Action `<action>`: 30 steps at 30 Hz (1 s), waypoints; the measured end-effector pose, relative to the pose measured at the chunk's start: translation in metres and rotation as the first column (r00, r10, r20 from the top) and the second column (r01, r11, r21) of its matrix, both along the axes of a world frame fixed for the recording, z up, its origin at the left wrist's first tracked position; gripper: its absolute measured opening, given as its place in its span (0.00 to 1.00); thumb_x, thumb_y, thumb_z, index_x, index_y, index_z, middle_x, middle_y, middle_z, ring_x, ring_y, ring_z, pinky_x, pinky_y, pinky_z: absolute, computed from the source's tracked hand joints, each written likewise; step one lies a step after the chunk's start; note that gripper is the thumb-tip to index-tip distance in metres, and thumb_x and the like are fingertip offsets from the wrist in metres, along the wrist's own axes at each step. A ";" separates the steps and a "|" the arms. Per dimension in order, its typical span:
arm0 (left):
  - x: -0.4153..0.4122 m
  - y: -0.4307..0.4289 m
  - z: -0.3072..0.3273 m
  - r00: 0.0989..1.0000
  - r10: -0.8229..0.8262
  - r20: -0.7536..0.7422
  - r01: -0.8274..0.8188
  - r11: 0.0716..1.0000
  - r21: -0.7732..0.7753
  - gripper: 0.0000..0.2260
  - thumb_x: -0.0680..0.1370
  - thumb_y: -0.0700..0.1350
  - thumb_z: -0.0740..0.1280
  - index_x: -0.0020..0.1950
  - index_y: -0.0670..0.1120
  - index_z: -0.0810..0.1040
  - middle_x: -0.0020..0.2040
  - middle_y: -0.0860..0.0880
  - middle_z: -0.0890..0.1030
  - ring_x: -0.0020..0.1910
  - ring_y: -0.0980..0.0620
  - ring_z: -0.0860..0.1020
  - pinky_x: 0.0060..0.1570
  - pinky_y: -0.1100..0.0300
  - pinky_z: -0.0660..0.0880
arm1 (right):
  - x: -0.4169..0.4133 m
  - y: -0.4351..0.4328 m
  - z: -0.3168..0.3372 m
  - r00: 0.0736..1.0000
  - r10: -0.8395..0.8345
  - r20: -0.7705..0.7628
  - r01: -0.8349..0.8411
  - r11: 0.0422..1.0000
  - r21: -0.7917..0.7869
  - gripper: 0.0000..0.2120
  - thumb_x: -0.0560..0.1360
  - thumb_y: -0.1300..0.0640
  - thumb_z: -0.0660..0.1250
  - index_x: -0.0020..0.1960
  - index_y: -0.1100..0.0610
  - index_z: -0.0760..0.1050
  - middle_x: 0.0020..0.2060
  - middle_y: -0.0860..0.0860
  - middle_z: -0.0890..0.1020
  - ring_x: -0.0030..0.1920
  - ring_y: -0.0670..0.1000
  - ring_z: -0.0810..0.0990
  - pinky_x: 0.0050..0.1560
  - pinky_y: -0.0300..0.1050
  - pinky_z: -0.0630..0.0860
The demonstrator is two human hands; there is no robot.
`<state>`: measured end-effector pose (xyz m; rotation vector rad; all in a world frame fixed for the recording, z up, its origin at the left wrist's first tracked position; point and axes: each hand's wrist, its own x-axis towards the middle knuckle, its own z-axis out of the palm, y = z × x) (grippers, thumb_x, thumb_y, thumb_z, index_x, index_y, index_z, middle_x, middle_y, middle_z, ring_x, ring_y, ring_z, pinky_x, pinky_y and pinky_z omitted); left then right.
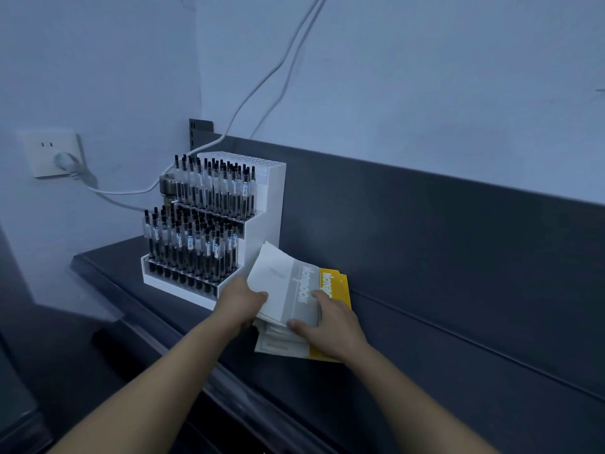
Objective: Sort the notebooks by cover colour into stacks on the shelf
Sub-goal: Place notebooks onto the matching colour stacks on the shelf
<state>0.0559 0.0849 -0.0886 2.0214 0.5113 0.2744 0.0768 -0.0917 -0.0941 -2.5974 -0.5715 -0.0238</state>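
Shelf [425,355]: beneath both hands.
Pen rack [262,198]: just left of the left fingers.
Grey notebook [288,286]: tilted up between both hands.
Yellow notebook [340,286]: flat, beyond the right fingers.
Right hand [337,326]: fingers spread on grey notebook.
Left hand [239,306]: thumb pinches its left edge.

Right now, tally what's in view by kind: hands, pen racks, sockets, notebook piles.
Hands: 2, left hand, right hand
Pen rack: 1
Socket: 1
Notebook pile: 1, grey notebook lifted, yellow notebook showing; overlapped, no per-book count
Total: 5
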 end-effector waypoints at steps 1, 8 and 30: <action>-0.002 -0.001 0.001 1.000 -0.010 0.014 0.010 1.000 -0.025 0.17 0.78 0.40 0.65 0.67 0.45 0.71 0.51 0.44 0.79 0.41 0.44 0.78 0.27 0.59 0.72 | -0.001 -0.001 -0.001 1.000 -0.014 -0.010 0.014 1.000 0.020 0.35 0.73 0.38 0.66 0.73 0.53 0.61 0.67 0.53 0.71 0.66 0.55 0.69 0.63 0.49 0.69; -0.024 -0.014 0.006 0.982 -0.015 0.188 0.040 0.990 -0.132 0.11 0.80 0.40 0.62 0.61 0.48 0.67 0.50 0.49 0.75 0.38 0.49 0.76 0.21 0.63 0.70 | -0.011 -0.006 -0.007 0.986 -0.162 -0.041 0.167 0.968 0.189 0.22 0.75 0.40 0.61 0.62 0.54 0.68 0.58 0.51 0.76 0.59 0.54 0.73 0.54 0.49 0.73; -0.091 -0.174 0.009 0.804 -0.323 0.499 0.406 0.912 -0.063 0.10 0.80 0.40 0.63 0.61 0.46 0.71 0.54 0.51 0.78 0.53 0.51 0.77 0.49 0.59 0.72 | -0.143 -0.146 0.019 0.815 -0.568 0.116 0.457 0.752 0.475 0.13 0.82 0.54 0.55 0.65 0.56 0.67 0.54 0.51 0.80 0.53 0.56 0.78 0.48 0.48 0.73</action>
